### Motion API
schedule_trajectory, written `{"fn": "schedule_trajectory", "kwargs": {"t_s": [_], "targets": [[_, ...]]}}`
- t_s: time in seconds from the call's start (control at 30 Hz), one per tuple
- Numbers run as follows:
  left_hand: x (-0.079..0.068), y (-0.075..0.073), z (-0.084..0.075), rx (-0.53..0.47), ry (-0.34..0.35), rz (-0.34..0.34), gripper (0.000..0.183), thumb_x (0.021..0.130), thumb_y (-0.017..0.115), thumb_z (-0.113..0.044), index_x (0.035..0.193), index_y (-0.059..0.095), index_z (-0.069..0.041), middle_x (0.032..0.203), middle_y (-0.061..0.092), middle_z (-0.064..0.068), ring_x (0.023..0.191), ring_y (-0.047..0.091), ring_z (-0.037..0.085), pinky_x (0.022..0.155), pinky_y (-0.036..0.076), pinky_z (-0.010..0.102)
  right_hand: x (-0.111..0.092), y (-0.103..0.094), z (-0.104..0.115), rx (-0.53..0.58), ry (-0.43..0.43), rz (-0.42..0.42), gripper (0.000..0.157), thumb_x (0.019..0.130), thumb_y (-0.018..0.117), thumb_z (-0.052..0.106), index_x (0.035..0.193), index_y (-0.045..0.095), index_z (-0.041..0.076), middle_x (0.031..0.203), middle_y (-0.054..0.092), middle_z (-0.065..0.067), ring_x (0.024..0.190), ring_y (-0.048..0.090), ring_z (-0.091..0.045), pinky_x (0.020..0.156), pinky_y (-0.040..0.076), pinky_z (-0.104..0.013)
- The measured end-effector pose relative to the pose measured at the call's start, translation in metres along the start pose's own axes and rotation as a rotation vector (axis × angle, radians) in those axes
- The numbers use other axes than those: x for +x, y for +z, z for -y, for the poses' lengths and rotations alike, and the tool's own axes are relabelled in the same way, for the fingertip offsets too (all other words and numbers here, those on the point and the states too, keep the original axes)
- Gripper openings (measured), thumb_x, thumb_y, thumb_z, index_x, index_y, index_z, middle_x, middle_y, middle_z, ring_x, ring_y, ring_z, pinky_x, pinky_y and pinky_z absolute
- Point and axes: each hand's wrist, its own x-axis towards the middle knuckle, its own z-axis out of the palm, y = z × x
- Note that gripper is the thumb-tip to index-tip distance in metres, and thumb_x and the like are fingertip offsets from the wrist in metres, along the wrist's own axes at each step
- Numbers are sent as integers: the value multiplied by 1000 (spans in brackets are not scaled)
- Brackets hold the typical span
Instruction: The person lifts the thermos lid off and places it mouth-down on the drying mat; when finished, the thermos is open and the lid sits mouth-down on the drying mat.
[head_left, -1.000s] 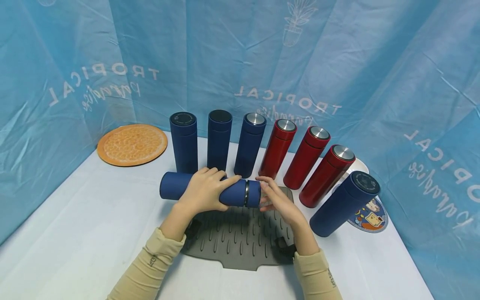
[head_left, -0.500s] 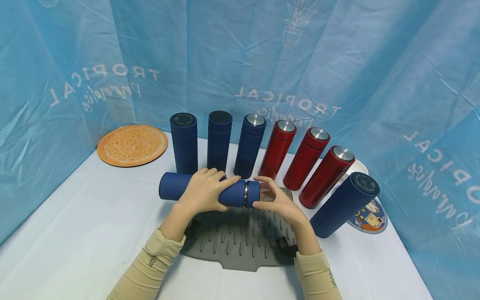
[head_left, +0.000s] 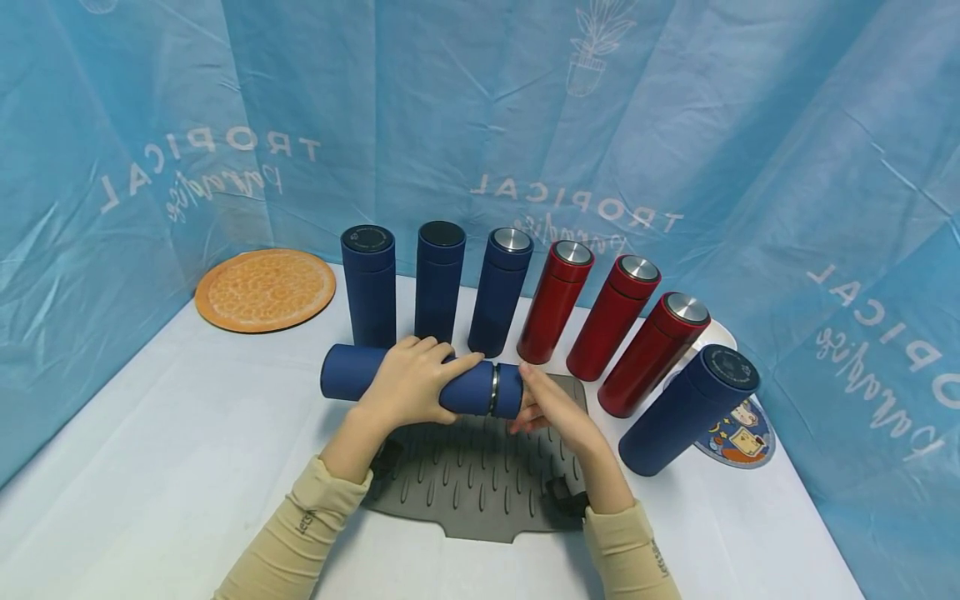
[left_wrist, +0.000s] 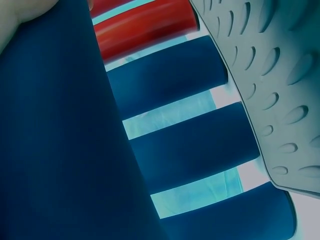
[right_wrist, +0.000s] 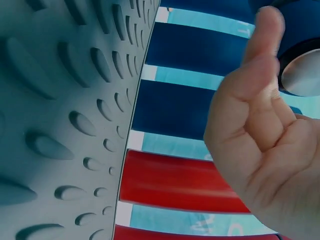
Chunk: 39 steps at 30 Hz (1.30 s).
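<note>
Creased blue fabric point(head_left: 450, 100) backs your white table point(head_left: 187, 467). Your left hand point(head_left: 408, 379) grips a matte navy cylindrical flask point(head_left: 471, 392) sideways above a bumpy grey mat point(head_left: 480, 492); your right hand point(head_left: 558, 408) is at its steel-ended lid point(head_left: 509, 392), grip unclear.

The white table point(head_left: 187, 467) is viewed forward and down from the head, well above it. From each wrist, the standing bottles point(head_left: 555, 304) are faced much nearer, turned sideways; the grey mat point(head_left: 480, 479) and the held blue bottle point(head_left: 468, 393) are shared by all views.
</note>
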Motion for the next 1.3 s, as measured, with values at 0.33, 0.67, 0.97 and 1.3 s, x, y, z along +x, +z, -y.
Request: {"fn": "schedule_trajectory", "kwargs": {"t_s": [0.33, 0.67, 0.97, 1.3], "targets": [[0, 0, 0, -4, -4, 5, 85, 52, 81, -57, 127, 56, -26, 98, 65, 6, 90, 59, 25, 81, 47, 40, 0, 1, -1, 29, -29, 21, 49, 96, 39, 37, 134, 34, 8, 94, 59, -14, 69, 62, -20, 67, 50, -35], [-1, -1, 4, -25, -34, 7, 85, 53, 80, -57, 128, 55, -26, 100, 65, 6, 90, 59, 25, 81, 48, 40, -5, -5, -4, 70, -218, 49, 60, 82, 63, 16, 133, 34, 24, 129, 38, -18, 105, 53, -35, 85, 47, -52], [-7, -9, 25, -199, -155, -25, 84, 56, 80, -53, 131, 52, -25, 104, 64, 4, 90, 60, 24, 79, 48, 42, -11, -19, -4, 101, -304, -61, 64, 80, 63, 13, 135, 32, 21, 128, 41, -17, 104, 53, -35, 83, 48, -44], [-46, -33, 81, -956, -576, -115, 91, 67, 82, -16, 143, 33, -17, 133, 45, 17, 119, 43, 39, 92, 36, 59, -11, -20, -4, 106, -280, -89, 66, 79, 64, 13, 136, 31, 21, 129, 40, -17, 107, 52, -34, 85, 48, -47]]}}
